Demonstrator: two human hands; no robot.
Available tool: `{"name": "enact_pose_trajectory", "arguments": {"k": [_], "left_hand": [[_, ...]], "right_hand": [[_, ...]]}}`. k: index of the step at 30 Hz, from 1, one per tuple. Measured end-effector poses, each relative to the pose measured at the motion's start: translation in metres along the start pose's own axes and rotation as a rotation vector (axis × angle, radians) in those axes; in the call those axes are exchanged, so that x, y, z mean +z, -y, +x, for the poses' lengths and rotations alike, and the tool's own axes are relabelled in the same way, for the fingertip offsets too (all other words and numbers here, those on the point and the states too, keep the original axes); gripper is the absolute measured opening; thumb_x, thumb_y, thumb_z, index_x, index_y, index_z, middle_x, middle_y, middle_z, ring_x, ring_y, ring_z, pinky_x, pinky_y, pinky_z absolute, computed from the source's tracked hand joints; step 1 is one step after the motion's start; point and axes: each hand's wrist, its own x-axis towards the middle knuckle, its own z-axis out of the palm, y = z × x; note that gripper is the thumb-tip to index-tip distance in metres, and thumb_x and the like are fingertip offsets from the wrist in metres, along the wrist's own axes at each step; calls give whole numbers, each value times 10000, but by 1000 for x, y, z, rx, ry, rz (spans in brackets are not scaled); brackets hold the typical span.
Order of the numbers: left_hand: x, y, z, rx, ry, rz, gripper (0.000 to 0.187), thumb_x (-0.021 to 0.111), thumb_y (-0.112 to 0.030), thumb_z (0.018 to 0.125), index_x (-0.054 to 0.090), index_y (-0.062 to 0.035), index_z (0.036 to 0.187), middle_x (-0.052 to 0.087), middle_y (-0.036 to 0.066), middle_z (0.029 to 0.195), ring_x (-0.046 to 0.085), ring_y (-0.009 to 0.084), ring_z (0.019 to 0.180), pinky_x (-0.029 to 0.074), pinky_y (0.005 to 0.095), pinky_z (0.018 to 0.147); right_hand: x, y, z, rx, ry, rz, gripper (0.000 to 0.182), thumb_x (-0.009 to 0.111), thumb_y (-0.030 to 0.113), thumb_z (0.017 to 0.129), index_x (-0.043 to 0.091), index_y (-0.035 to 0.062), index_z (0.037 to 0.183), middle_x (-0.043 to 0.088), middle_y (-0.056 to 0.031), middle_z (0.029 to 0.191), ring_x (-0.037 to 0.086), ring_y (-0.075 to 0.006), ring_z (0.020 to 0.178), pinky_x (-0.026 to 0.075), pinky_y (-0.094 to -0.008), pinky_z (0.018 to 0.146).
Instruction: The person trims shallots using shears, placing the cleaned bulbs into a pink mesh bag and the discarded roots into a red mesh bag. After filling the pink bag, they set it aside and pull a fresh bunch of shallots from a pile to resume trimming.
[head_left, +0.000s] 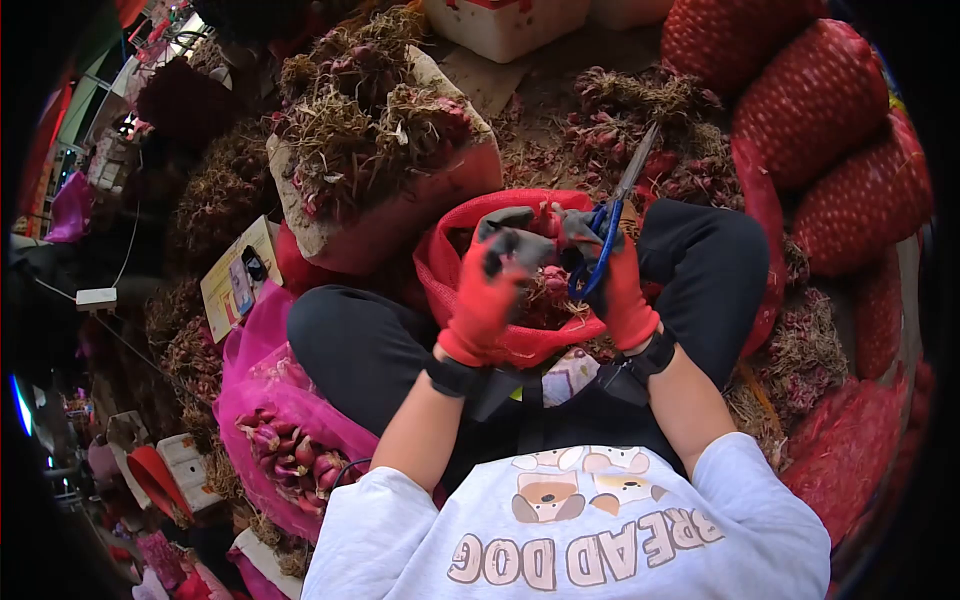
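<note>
Red mesh forms the open bag (pixel 434 265) between the knees; shallots (pixel 548 290) and dry trimmings lie inside. Over it, the gloved right hand (pixel 620 280) grips scissors (pixel 630 182) by the blue handles, blades pointing away from the body. Just beside it, the gloved left hand (pixel 490 285) has its fingers curled; whether it grips anything cannot be told. Pink netting (pixel 258 340) at left contains bulbs (pixel 298 450). Beyond, a foam box (pixel 430 210) bears heaped, dry-stemmed bundles (pixel 365 130); filled red sacks (pixel 815 108) stand at right.

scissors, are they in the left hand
No, the blue-handled scissors are in the gloved right hand.
</note>
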Motion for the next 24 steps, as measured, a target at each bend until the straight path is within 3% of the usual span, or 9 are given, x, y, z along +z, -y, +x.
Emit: {"name": "enact_pose_trajectory", "arguments": {"k": [1, 3, 5, 7, 9, 13, 15, 20, 24], "left_hand": [[-5, 6, 2, -114, 8, -463, 379, 574, -85, 848, 501, 9, 1208, 569, 87, 1152, 533, 182, 1086, 416, 304, 951], [-6, -8, 4, -414, -169, -654, 354, 570, -54, 867, 502, 1, 1211, 554, 92, 1169, 527, 160, 1096, 426, 284, 937], [-4, -3, -3, -377, -46, -398, 354, 585, -38, 861, 507, -7, 1205, 549, 82, 1165, 527, 165, 1097, 421, 281, 939], [0, -1, -6, -228, 155, -168, 429, 643, -6, 807, 509, -30, 1214, 545, 62, 1140, 511, 168, 1112, 410, 275, 935], [9, -7, -10, -141, 190, 339, 493, 663, 0, 773, 490, -33, 1234, 543, 50, 1136, 507, 148, 1101, 408, 288, 947], [8, 13, -23, -188, 43, 104, 505, 704, 5, 730, 505, -25, 1193, 549, 49, 1122, 529, 118, 984, 448, 274, 853], [4, -23, -18, -398, 31, -231, 478, 713, 3, 736, 512, -22, 1169, 558, 46, 1107, 537, 107, 934, 466, 263, 798], [-24, -27, -29, -403, -2, 120, 380, 727, -28, 776, 550, -6, 1111, 612, 4, 946, 559, 71, 872, 488, 246, 775], [-24, -38, -38, -395, -44, 143, 415, 723, -31, 779, 538, 0, 1149, 596, 15, 980, 554, 74, 868, 487, 245, 779]], "right_hand": [[-2, 2, -2, 50, 38, 11, 247, 606, 174, 889, 557, 38, 1090, 600, -79, 976, 617, -171, 878, 506, -280, 769], [-3, 5, -4, 159, 120, 34, 327, 533, 310, 935, 524, 47, 1131, 579, -70, 1020, 609, -157, 898, 521, -305, 773], [-32, -14, 10, 253, 197, 192, 342, 587, 225, 910, 507, 35, 1183, 586, -103, 1069, 630, -199, 905, 519, -305, 807], [-40, -24, 15, -13, 303, -218, 374, 598, 195, 907, 489, 30, 1224, 581, -117, 1120, 640, -219, 911, 521, -308, 822], [-36, -29, 5, -671, 388, -1181, 390, 567, 222, 928, 471, 32, 1255, 563, -112, 1172, 638, -217, 915, 526, -314, 820], [-3, -17, -4, 279, 78, 37, 267, 570, 191, 927, 557, 43, 1148, 620, -22, 971, 621, -108, 795, 526, -238, 673], [-4, -21, 0, 273, 78, -88, 210, 584, 199, 919, 602, 55, 1071, 616, 7, 868, 600, -69, 708, 498, -218, 549], [19, -5, -9, 379, 213, 34, 190, 609, 194, 905, 630, 33, 1002, 613, -2, 792, 592, -69, 652, 496, -219, 534], [56, 4, -19, 262, 161, -302, 159, 682, 121, 838, 625, 28, 953, 621, -4, 779, 577, -56, 641, 462, -202, 538]]}}
